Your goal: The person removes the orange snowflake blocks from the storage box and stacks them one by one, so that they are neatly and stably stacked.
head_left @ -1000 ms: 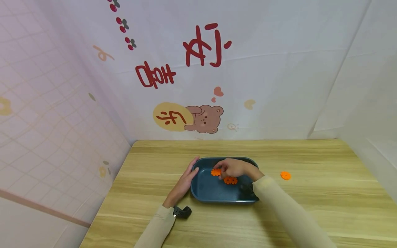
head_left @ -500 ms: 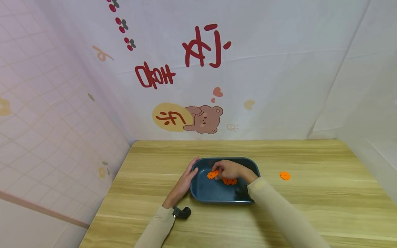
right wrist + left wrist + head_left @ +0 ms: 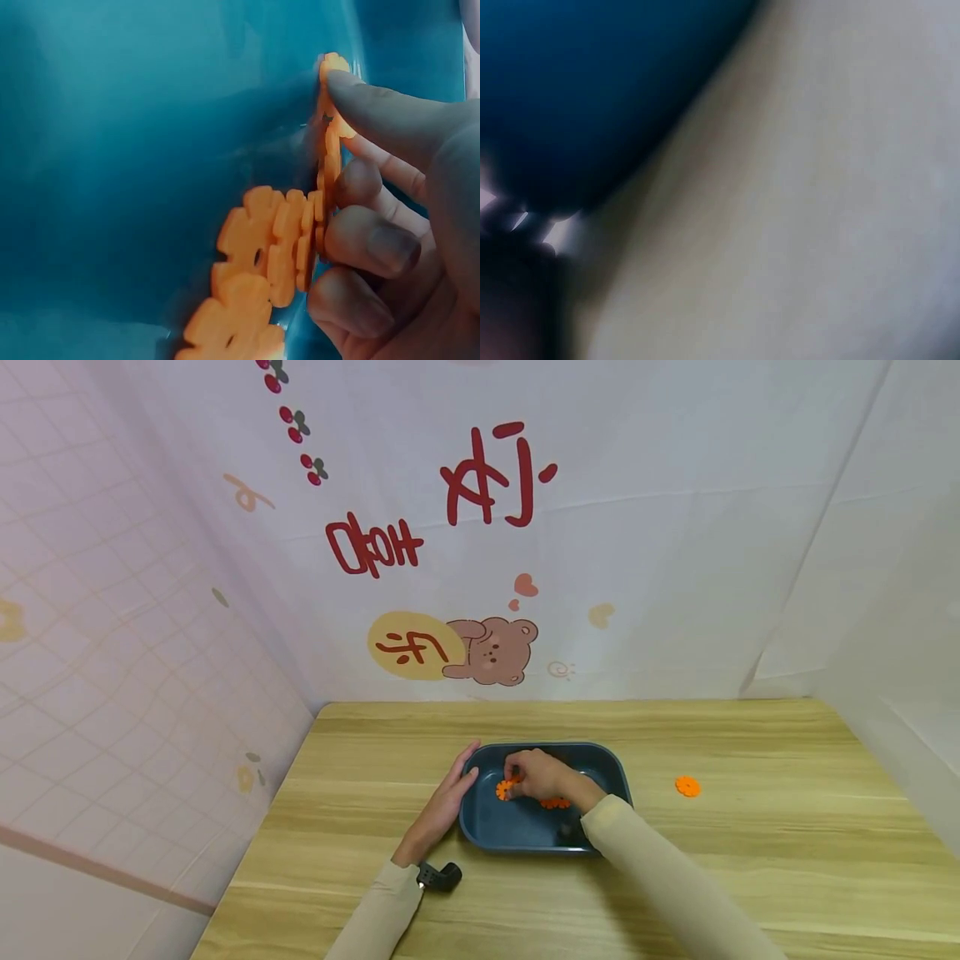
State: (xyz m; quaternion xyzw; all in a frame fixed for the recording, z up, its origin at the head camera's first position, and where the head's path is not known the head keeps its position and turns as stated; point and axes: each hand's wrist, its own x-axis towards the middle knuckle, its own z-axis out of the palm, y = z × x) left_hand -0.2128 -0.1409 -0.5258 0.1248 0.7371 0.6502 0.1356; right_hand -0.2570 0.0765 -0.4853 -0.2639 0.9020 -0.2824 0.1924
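A notched orange disc (image 3: 503, 790) was inside the blue tray (image 3: 506, 827), pinched by the right hand (image 3: 538, 773) near the grouped discs (image 3: 244, 231). The left hand (image 3: 441, 807), fingers extended, touched the tray's left side. A separate disc (image 3: 687, 787) lay on the worktop (image 3: 757, 852).

Covered, cropped and blurred

In the head view, the right hand (image 3: 542, 774) partly hides the orange pieces (image 3: 556, 804); its sleeve (image 3: 660, 860) covers the tray (image 3: 510, 827) rim at four o'clock and runs off near five. In the right-wrist view, the lowest piece (image 3: 217, 322) is cut off at six. The left-wrist view is blurred, its eight-o'clock dark shape (image 3: 514, 300) unreadable.
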